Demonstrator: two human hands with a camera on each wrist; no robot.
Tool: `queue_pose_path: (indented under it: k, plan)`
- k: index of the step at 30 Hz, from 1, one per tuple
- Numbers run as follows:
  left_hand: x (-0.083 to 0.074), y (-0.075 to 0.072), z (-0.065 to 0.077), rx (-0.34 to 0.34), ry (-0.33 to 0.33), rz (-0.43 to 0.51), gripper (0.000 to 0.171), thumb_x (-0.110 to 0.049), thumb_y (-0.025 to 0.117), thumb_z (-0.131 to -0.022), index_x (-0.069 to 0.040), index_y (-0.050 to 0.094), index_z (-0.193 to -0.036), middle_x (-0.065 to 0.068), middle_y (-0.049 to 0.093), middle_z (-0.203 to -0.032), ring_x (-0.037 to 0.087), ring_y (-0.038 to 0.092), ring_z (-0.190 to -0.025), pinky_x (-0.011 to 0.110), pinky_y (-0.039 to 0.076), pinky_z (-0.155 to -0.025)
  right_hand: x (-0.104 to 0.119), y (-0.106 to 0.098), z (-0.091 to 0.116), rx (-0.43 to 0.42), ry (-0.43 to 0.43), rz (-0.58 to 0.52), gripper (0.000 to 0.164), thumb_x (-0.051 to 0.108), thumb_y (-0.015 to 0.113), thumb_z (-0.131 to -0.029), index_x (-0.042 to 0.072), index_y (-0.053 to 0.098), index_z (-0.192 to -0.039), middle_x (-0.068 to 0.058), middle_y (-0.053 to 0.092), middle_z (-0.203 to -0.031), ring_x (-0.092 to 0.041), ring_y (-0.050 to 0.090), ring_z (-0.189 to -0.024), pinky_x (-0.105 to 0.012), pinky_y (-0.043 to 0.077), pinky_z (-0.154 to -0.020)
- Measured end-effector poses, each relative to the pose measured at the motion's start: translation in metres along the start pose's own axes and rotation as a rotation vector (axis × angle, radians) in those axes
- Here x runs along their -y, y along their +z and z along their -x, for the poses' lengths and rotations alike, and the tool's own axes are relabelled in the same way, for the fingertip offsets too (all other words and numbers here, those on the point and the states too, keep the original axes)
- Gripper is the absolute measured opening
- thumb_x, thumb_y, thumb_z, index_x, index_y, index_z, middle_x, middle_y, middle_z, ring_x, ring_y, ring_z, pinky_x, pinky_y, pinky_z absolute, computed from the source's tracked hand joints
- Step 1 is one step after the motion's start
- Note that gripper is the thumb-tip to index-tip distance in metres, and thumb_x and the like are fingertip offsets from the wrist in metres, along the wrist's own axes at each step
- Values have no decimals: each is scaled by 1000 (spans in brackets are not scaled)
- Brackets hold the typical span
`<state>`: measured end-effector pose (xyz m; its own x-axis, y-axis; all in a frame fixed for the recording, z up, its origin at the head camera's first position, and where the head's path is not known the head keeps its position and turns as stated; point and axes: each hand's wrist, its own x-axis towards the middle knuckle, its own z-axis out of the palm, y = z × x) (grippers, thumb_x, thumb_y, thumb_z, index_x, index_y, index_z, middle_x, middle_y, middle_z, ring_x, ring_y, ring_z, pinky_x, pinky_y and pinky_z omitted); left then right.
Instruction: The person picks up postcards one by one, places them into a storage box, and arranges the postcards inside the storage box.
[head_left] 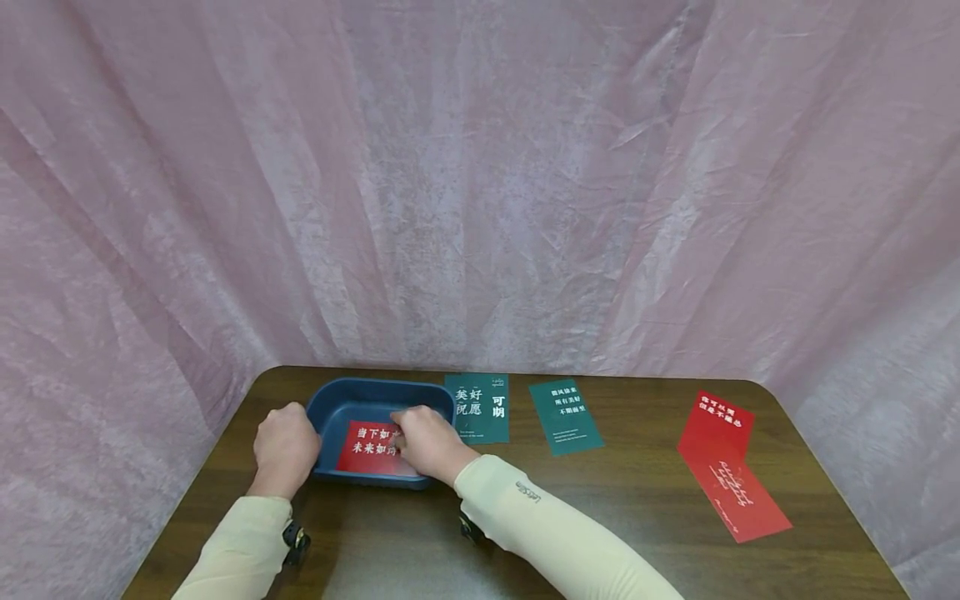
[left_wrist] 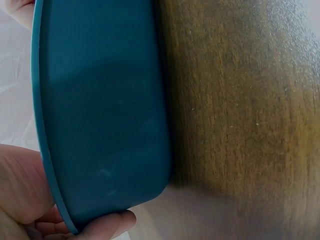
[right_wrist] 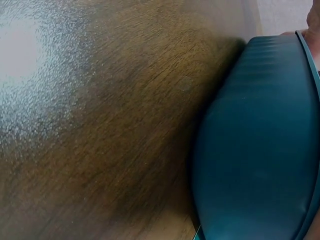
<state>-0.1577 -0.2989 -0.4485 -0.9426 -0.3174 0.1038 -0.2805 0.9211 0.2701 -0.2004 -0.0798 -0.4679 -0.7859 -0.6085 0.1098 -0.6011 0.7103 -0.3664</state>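
Left hand [head_left: 287, 442] gripping the tray [head_left: 334, 410], we should keep the card [head_left: 367, 451] inside flat, grip unclear in our right hand [head_left: 435, 443].

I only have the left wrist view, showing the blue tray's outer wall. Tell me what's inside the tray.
Observer: A red card with white writing lies in the blue tray.
Operator: Report the right hand's position.
Observer: In the head view, the right hand reaches over the tray's right side, its fingers hiding part of the writing; whether they touch the card, I can't tell.
Operator: Name what's just right of the tray.
Observer: A green card, partly hidden by the tray.
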Motion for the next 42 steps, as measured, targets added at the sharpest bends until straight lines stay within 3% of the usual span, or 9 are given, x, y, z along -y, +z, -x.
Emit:
queue_pose_path:
  k: [5,15,27,42]
  plan:
    - [0,0,0,-13,27,12,19,-11,60,-74,8,57,-74,21,55,-65,34,55,-54,46,46,-45,-2,-2,3,-48,-38,-35,41,31,64,-86,15,60,-124,8,57,-119,-5,50,-108,-20,38,-88]
    - [2,0,-1,4,19,6,22,-13,63,-73,8,57,-76,23,56,-67,36,55,-56,47,46,-46,-12,-16,12,-134,-113,-102,36,29,62,-88,16,61,-121,8,56,-120,-5,46,-113,-17,36,-89]
    - [6,2,-4,25,21,17,21,-12,60,-75,9,57,-77,23,55,-67,34,54,-55,47,46,-46,-55,-41,32,-193,-38,-113,35,29,61,-89,14,60,-121,3,55,-123,-10,45,-115,-20,37,-90]
    - [7,2,-3,37,22,24,22,-12,60,-75,9,56,-79,22,55,-67,32,53,-53,47,46,-46,-111,-67,75,-310,65,-132,32,26,61,-89,15,61,-119,1,56,-121,-14,45,-117,-32,40,-91]
